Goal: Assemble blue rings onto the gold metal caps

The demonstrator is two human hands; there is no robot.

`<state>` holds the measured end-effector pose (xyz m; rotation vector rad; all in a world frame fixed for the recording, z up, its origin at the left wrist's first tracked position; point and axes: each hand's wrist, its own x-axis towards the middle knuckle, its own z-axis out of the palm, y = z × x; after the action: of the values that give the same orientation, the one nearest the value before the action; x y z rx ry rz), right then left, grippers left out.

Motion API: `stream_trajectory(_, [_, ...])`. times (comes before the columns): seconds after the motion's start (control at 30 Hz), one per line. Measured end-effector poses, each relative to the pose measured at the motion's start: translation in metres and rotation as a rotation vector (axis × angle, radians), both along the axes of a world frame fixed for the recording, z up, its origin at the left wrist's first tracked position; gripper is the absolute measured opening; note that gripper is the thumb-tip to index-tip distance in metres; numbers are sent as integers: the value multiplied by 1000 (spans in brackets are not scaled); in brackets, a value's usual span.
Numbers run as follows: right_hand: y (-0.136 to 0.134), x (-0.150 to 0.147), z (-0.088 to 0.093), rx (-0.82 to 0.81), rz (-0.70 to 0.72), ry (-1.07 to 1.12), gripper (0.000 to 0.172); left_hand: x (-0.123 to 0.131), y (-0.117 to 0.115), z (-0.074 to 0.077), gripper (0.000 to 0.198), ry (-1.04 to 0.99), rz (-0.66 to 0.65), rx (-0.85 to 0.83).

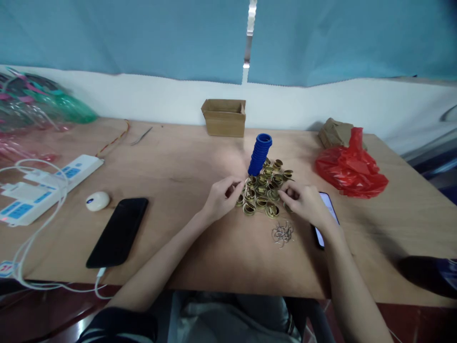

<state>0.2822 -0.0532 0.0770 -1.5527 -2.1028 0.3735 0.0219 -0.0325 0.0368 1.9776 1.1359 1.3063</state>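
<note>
Your left hand [222, 196] has its fingertips pinched narrow at the left edge of the brass caps [263, 190], apparently on one small cap, though the piece itself is too hidden to make out. Your right hand [303, 200] curls its fingers in at the right edge of the same cluster, touching the caps there; whether it actually grips one you cannot tell from here.

The caps lie flat in one loose cluster in the middle of the table [178, 166], roughly twenty of them, too crowded to count exactly. One blue stack of rings [260, 154] stands at the far edge of the cluster, its long axis nearly upright, the top leaning slightly right and away from you. Just near of the caps lies one small heap of wire clips [283, 233].

Under your right wrist sits one lit phone [327, 209]. A second, dark phone [119, 231] lies well to the left, with one white oval mouse [97, 200] beside it. One cardboard box [224, 116] stands far back, one red bag [350, 169] far right.
</note>
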Motion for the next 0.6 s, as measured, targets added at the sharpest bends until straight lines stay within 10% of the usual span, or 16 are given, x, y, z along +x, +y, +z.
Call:
stream_trajectory(0.27, [-19, -33, 6, 137, 12, 458, 15, 19, -24, 11, 35, -295, -418, -645])
stream_trajectory(0.6, [-26, -64, -16, 88, 102, 372, 23, 17, -21, 4, 23, -288, -386, -304])
